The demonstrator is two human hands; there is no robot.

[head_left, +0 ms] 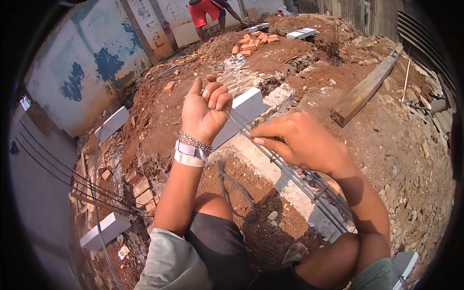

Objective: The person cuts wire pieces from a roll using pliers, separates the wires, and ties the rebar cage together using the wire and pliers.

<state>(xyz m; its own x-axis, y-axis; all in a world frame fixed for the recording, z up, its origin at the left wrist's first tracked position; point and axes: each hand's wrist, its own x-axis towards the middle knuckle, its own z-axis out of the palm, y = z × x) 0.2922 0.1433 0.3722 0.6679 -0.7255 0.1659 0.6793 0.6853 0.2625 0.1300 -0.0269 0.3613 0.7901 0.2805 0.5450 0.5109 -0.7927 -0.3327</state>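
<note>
A long rebar cage of thin steel bars with stirrups runs diagonally from between my hands to the lower right. My left hand is raised at its upper end, palm toward me, with fingers curled. Thin wire passes from those fingers to the bars. My right hand is over the cage, its thumb and index finger pinched together at the bars; whatever is between the fingertips is too small to make out. Behind the cage end stands a white block.
Below lies a dark bent loop on the soil. A timber beam rests at the right. Orange bricks are piled farther back, near a person in red shorts. Long bars and another white block lie left.
</note>
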